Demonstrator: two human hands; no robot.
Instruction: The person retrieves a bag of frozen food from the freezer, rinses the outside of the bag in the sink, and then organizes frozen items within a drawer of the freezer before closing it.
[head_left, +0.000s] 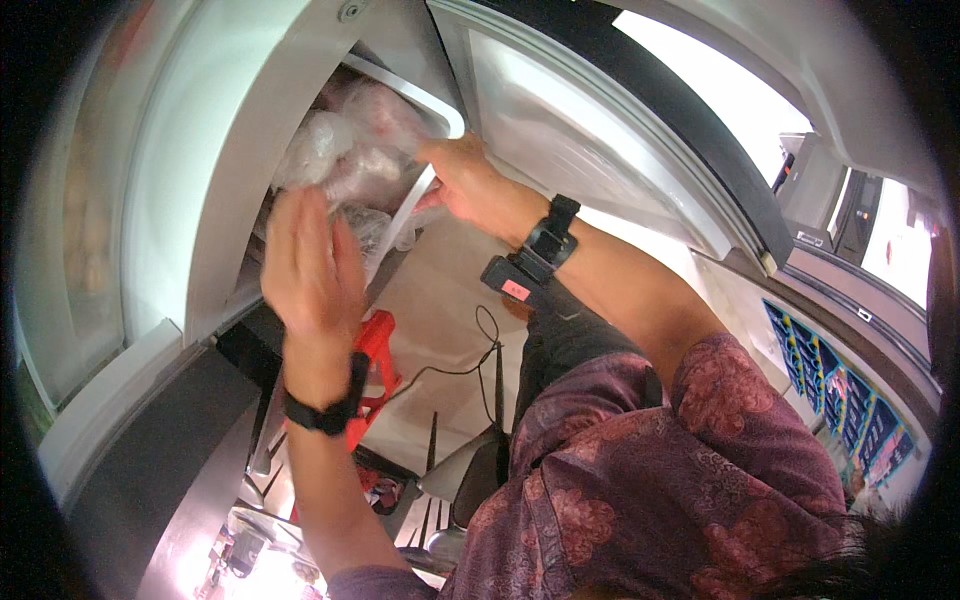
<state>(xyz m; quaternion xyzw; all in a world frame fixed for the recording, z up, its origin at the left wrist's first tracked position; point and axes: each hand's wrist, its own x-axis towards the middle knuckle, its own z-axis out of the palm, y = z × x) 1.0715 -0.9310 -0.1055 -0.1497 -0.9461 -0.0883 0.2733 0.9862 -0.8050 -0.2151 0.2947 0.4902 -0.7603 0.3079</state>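
A freezer drawer or basket (396, 219) with a white rim holds several clear plastic bags of frozen food (367, 169), pinkish in places and likely meat. My right hand (463, 176) is closed around the rim at the drawer's near right corner. Over the left part of the drawer is my left hand (311, 262), blurred by motion, with nothing visible in it and its fingers slightly apart. Whether it touches the bags cannot be made out. Each wrist wears a black strap, and the right one carries a small black device (529, 262).
An open door (570, 135) with a pale inner panel stands to the right. On the left is a white appliance wall (217, 150). Below are a red plastic stool (375, 375), a black cable (450, 369) on the floor and dark chairs (465, 480). Blue printed sheets (832, 382) hang at right.
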